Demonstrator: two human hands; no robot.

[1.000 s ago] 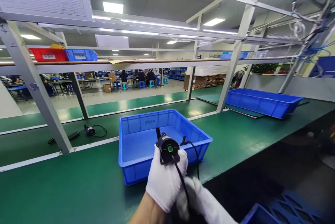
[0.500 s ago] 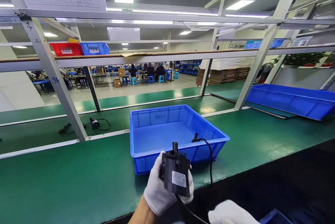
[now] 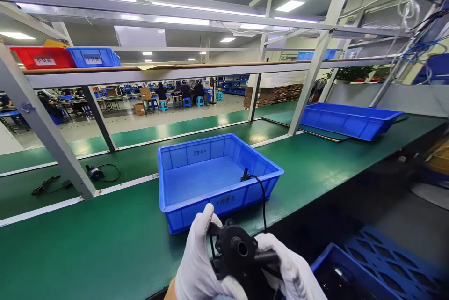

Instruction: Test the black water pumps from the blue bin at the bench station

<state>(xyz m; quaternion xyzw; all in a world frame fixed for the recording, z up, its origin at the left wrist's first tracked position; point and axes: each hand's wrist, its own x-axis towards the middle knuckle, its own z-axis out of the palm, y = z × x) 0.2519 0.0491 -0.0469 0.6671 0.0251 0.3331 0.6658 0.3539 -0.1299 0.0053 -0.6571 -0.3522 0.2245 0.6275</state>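
Note:
A small black pump (image 3: 235,248) is held up in front of the near side of a blue bin (image 3: 217,202), its round inlet facing me. My left hand (image 3: 201,255), in a white glove, is closed around the pump's left side and underside, thumb raised along it. My gloved right hand (image 3: 291,262) grips the pump's right side, at the short outlet pipe; some of its fingers are hidden. A black cable (image 3: 264,197) hangs over the bin's front rim, with a small black plug end (image 3: 245,176) just inside.
On the green bench (image 3: 105,244), another pump (image 3: 94,172) with its cable lies behind the left post. A second blue bin (image 3: 347,120) stands at the right. Below the bench edge is a blue crate (image 3: 351,272) with dark items. Red box (image 3: 44,58) on the shelf.
My right hand has come up from the lower right and taken hold of the pump. The pump has turned from its label side to its inlet side. The view has swung right.

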